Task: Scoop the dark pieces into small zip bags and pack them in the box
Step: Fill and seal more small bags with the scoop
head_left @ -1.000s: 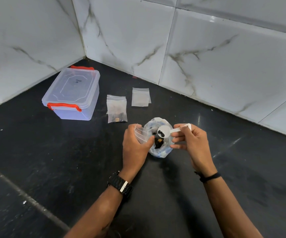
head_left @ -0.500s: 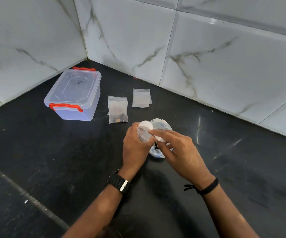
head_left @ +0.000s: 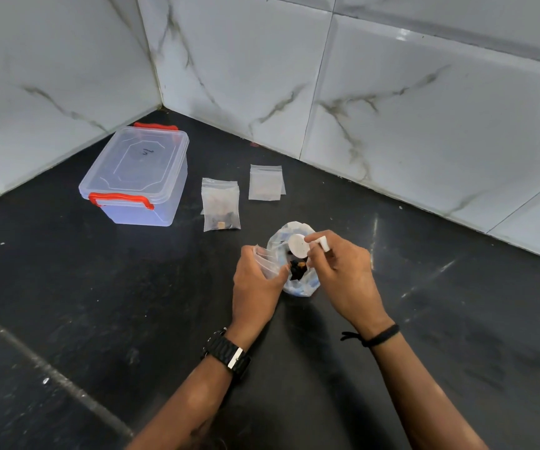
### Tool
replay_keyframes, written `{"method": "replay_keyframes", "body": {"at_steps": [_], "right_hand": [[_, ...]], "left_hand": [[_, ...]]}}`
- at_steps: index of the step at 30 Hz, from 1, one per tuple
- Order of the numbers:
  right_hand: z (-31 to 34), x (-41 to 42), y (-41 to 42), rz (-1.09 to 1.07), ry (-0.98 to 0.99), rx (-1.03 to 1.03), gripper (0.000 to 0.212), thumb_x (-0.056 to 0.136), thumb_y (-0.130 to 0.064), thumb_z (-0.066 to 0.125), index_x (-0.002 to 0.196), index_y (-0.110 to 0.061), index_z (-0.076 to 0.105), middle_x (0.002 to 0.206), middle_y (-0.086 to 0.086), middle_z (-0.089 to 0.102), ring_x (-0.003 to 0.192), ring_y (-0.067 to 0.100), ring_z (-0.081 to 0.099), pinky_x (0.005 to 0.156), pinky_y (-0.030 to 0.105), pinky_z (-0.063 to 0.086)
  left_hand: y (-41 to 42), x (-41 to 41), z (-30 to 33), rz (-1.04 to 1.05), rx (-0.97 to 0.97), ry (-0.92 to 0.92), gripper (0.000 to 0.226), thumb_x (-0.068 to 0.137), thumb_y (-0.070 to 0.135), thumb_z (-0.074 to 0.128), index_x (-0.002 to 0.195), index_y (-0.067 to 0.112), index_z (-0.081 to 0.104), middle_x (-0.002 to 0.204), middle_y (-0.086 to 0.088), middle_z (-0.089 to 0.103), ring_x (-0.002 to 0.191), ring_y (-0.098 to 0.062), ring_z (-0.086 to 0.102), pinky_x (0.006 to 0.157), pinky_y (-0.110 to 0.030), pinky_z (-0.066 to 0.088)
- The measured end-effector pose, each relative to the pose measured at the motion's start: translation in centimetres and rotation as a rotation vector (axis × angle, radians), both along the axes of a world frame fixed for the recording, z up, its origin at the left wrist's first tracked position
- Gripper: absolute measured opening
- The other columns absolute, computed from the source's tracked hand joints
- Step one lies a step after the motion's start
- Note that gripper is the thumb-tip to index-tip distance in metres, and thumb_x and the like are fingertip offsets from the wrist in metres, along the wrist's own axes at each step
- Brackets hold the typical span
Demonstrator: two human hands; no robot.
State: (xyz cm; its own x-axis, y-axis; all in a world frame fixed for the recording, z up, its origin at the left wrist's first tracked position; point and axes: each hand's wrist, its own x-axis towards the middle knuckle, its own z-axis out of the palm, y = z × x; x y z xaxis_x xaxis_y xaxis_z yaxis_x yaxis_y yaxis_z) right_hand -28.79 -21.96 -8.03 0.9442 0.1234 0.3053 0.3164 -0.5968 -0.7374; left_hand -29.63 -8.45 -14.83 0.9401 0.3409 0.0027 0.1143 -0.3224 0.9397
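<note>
Since a moment ago the right hand [head_left: 343, 274] has drawn back, pinching a white scoop [head_left: 298, 245] above dark pieces [head_left: 297, 269] in the source bag [head_left: 294, 289]. Left hand [head_left: 255, 280] grips a small zip bag [head_left: 267, 259]. Beyond the fingers sits the closed box [head_left: 138, 177].

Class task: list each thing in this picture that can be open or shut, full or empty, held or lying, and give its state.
Storage box: lid on.
Filled zip bag: lying flat, holds pieces.
Flat zip bag: lying flat.
Held zip bag: gripped by left hand.
Scoop: held by right hand.
</note>
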Motion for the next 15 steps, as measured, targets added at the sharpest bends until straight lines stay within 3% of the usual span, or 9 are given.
{"method": "replay_keyframes", "body": {"at_steps": [2, 5, 7, 11, 15], "right_hand": [[-0.6, 0.3, -0.1, 0.038, -0.007, -0.148, 0.017, 0.095, -0.017, 0.052, 0.097, -0.011, 0.068, 0.083, -0.001, 0.067, 0.072, 0.008, 0.061, 0.065, 0.014, 0.047], [-1.3, 0.5, -0.3, 0.117, -0.02, -0.288, 0.021, 0.094, -0.012, 0.054, 0.109, -0.009, 0.067, 0.097, 0.009, 0.07, 0.082, 0.022, 0.064, 0.075, 0.033, 0.052], [-1.7, 0.6, -0.5, 0.148, 0.001, -0.363, 0.025, 0.093, -0.011, 0.053, 0.116, -0.01, 0.065, 0.1, 0.009, 0.069, 0.084, 0.026, 0.064, 0.076, 0.037, 0.052], [-1.9, 0.9, -0.8, 0.15, 0.03, -0.372, 0.027, 0.094, -0.01, 0.052, 0.117, -0.012, 0.065, 0.101, 0.007, 0.069, 0.087, 0.024, 0.063, 0.077, 0.031, 0.049], [-1.6, 1.4, -1.2, 0.074, 0.132, -0.268, 0.022, 0.095, -0.016, 0.049, 0.104, -0.009, 0.068, 0.089, 0.001, 0.067, 0.08, 0.018, 0.062, 0.069, 0.023, 0.046]], "left_hand": [[0.1, 0.1, 0.1, -0.001, -0.008, 0.019, 0.046, 0.074, 0.028, 0.078, 0.105, 0.023, 0.044, 0.104, 0.003, 0.059, 0.095, -0.014, 0.06, 0.079, -0.029, 0.052], [0.4, 0.3, 0.2, -0.018, -0.049, 0.056, 0.047, 0.074, 0.025, 0.078, 0.108, 0.021, 0.045, 0.101, 0.002, 0.063, 0.09, -0.014, 0.064, 0.079, -0.032, 0.055], [0.4, 0.4, 0.2, -0.024, -0.061, 0.077, 0.045, 0.076, 0.022, 0.076, 0.109, 0.02, 0.046, 0.099, 0.001, 0.063, 0.087, -0.014, 0.064, 0.076, -0.031, 0.055], [-0.1, 0.6, 0.4, -0.016, -0.101, 0.077, 0.039, 0.078, 0.013, 0.07, 0.108, 0.018, 0.047, 0.093, 0.0, 0.062, 0.081, -0.013, 0.063, 0.067, -0.021, 0.051], [-0.4, 0.6, 0.4, -0.009, -0.158, 0.038, 0.036, 0.079, 0.006, 0.068, 0.107, 0.014, 0.048, 0.089, 0.006, 0.059, 0.076, -0.003, 0.058, 0.062, -0.007, 0.044]]}}
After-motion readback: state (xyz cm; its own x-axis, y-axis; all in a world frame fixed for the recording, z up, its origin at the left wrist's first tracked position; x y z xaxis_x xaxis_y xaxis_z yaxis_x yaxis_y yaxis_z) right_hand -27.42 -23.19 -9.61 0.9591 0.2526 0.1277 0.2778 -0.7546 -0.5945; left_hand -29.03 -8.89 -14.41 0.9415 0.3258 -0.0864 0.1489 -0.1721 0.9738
